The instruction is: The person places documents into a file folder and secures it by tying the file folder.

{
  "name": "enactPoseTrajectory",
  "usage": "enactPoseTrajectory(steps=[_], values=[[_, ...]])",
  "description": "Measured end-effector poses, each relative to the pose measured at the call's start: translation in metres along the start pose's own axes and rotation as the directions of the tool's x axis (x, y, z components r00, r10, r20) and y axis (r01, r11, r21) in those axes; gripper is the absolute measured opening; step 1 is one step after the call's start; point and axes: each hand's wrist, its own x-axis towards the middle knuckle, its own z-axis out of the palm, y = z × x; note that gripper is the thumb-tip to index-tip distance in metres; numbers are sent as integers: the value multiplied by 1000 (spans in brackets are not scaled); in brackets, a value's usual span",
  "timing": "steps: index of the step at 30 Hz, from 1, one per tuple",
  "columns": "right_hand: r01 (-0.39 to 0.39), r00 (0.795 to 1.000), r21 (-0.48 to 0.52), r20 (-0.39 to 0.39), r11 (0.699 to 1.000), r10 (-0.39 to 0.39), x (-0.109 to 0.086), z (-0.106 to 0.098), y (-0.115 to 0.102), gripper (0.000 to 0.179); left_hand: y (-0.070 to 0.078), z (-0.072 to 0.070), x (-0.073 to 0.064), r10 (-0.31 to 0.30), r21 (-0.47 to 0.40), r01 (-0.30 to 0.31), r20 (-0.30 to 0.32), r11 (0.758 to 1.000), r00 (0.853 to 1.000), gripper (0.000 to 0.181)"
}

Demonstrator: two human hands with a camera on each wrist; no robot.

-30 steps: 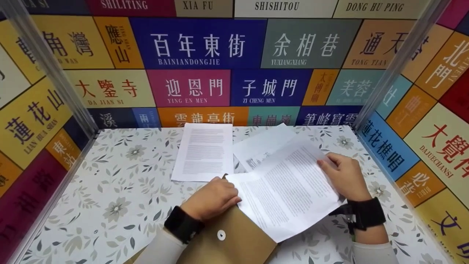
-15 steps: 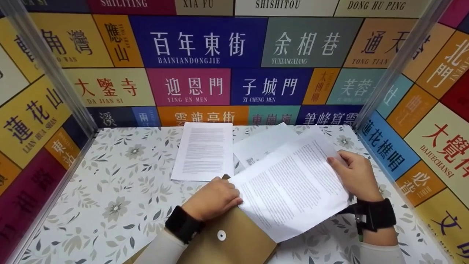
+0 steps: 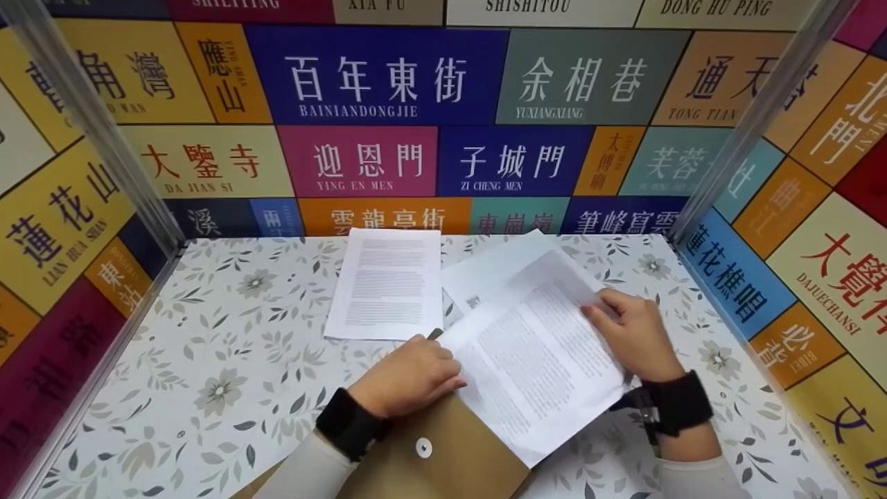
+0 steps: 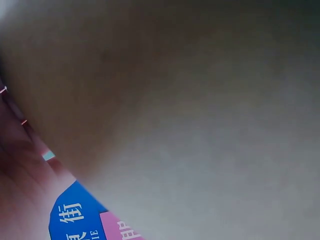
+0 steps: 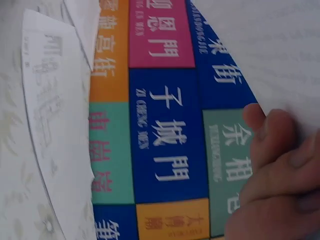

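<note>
A brown paper envelope with a white round button lies slanted at the front of the table. My left hand grips its upper edge, fingers curled over it. Printed sheets stick out of the envelope's mouth toward the upper right; their lower-left part is hidden. My right hand pinches the sheets at their right edge, thumb on top. In the right wrist view, curled fingers lie against the sheet's underside. A blurred brownish surface, apparently the envelope, fills most of the left wrist view.
A stack of printed paper lies at the back middle of the flower-patterned table. Beside it, another sheet lies partly under the held ones. Colourful panels with Chinese characters enclose the table at the back and sides.
My right hand moved right with the sheets, then back left and slightly down toward the envelope. My left hand stays on the envelope's edge, nearly unmoved.
</note>
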Motion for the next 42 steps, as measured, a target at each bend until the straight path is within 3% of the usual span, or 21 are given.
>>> enactPoseTrajectory(steps=[5, 8, 13, 18, 25, 30, 34, 39, 42], values=[[-28, 990, 69, 138, 997, 18, -4, 38, -14, 11, 0, -2, 0, -4, 0, 4, 0, 1000, 1000, 33], [9, 982, 33, 189, 999, -15, -11, 62, -26, 9, -2, -4, 0, -8, 1, 8, -1, 1000, 1000, 33], [120, 974, -61, 202, 991, -106, -24, 90, -44, 14, -7, -7, -2, -21, 12, 21, -9, 1000, 1000, 35], [153, 961, -103, 247, 983, -124, -26, 93, -53, 17, -9, -13, -4, -47, 3, 47, 11, 999, 999, 34], [137, 968, -164, 233, 977, -96, -22, 79, -51, 16, -11, -28, -5, -68, -33, 67, -22, 997, 997, 31], [216, 947, -105, 265, 971, -182, -29, 86, -56, 14, -10, -35, -3, -51, -36, 49, -65, 998, 997, 30], [322, 924, -140, 263, 936, -278, -37, 95, -63, 15, -10, -35, -2, -58, -10, 57, -67, 998, 996, 30], [428, 904, -303, 152, 852, -400, -44, 98, -71, 21, -9, -31, -2, -71, 7, 72, -82, 997, 994, 31], [466, 883, -317, 99, 826, -459, -48, 95, -81, 23, -8, -30, -1, -60, 27, 64, -106, 998, 993, 30]])
